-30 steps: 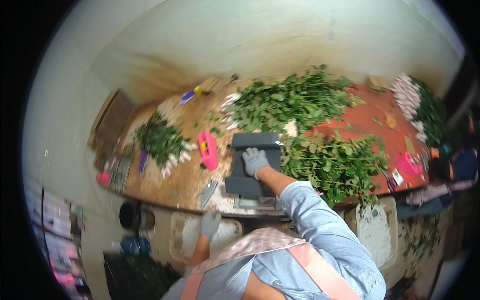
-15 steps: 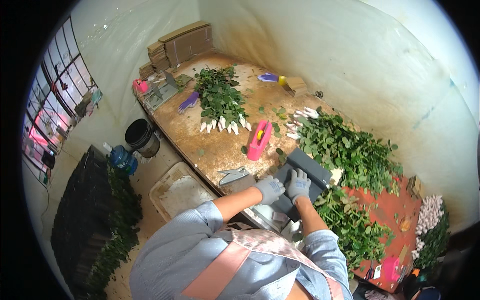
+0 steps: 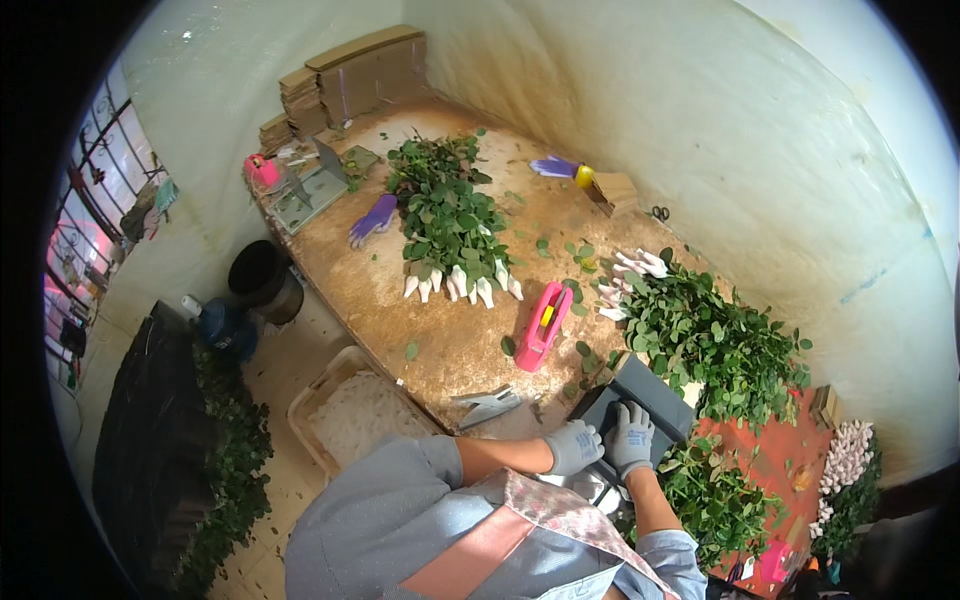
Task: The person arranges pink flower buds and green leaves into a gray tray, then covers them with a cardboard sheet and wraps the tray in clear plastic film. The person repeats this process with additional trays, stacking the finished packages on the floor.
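The smooth, dark-grey, angular trough (image 3: 655, 397) sits at the bench's (image 3: 450, 355) near edge, directly under the right hand (image 3: 630, 440), which lies palm down, fingers extended. The left hand (image 3: 575, 447) is at its near-left side, fingers curled; whether it grips anything cannot be told. Both wear grey knitted gloves. Left of the trough lie a metal plier stapler (image 3: 487, 407) and, farther, a glossy pink tape dispenser (image 3: 543, 325). Leafy stems (image 3: 720, 345) spread beyond, on the right.
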`<control>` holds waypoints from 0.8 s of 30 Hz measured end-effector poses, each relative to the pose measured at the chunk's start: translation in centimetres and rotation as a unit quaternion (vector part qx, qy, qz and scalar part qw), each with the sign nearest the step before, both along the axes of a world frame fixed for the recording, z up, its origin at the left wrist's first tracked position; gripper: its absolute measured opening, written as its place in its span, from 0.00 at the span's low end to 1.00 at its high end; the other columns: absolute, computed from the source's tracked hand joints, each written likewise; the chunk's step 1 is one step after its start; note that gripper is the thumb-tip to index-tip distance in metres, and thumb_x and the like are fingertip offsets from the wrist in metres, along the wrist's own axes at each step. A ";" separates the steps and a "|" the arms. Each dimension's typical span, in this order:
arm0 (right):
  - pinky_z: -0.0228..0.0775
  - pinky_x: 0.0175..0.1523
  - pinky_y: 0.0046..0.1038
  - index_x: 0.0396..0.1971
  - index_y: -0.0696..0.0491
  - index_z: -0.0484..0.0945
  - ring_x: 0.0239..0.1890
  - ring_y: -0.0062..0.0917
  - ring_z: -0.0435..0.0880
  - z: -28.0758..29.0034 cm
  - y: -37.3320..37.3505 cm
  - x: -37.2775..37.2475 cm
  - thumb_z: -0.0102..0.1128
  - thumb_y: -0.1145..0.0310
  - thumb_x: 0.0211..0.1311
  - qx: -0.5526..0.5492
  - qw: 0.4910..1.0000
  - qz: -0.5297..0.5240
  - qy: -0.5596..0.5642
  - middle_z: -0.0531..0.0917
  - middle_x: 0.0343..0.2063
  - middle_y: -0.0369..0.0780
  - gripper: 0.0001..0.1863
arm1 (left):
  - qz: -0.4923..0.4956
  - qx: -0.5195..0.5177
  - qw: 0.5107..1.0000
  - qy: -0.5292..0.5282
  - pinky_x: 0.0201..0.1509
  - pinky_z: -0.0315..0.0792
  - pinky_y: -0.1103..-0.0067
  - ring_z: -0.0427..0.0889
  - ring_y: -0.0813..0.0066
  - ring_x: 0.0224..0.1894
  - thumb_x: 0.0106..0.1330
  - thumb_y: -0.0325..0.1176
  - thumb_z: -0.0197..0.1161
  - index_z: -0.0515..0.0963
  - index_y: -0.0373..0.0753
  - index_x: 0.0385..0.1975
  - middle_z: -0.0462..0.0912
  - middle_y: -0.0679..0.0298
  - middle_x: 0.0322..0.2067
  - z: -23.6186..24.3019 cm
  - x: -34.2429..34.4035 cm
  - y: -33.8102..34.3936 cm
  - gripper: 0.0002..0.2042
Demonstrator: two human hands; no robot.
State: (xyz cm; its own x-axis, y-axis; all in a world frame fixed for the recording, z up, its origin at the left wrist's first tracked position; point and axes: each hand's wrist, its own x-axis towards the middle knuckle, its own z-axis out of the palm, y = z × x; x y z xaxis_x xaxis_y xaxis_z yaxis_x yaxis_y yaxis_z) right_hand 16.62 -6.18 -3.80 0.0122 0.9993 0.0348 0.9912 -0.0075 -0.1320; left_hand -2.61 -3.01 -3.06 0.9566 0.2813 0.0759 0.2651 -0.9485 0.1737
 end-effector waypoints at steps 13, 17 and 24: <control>0.63 0.64 0.51 0.59 0.49 0.76 0.61 0.46 0.73 1.0 0.5 -0.5 0.61 0.71 0.49 0.037 0.999 0.008 0.011 0.75 0.59 0.45 0.30 | 0.107 -0.378 0.891 -0.226 0.52 0.78 0.63 0.86 0.57 0.43 0.70 0.40 0.62 0.83 0.41 0.48 0.87 0.56 0.41 2.1 -5.2 7.9 0.14; 0.63 0.65 0.50 0.59 0.49 0.75 0.61 0.48 0.72 1.5 1.0 -0.5 0.59 0.72 0.51 0.046 0.999 0.018 0.014 0.75 0.58 0.47 0.30 | 0.337 -0.337 0.839 -0.263 0.53 0.79 0.67 0.87 0.60 0.45 0.69 0.38 0.65 0.83 0.40 0.48 0.88 0.56 0.40 2.6 -9.8 14.5 0.13; 0.64 0.63 0.51 0.58 0.49 0.76 0.61 0.47 0.72 1.9 1.0 -1.0 0.60 0.71 0.50 0.035 0.999 0.011 0.028 0.75 0.59 0.45 0.30 | 0.509 -0.201 0.818 -0.174 0.56 0.77 0.62 0.85 0.46 0.50 0.66 0.43 0.68 0.82 0.40 0.53 0.87 0.51 0.48 0.1 -20.0 15.7 0.19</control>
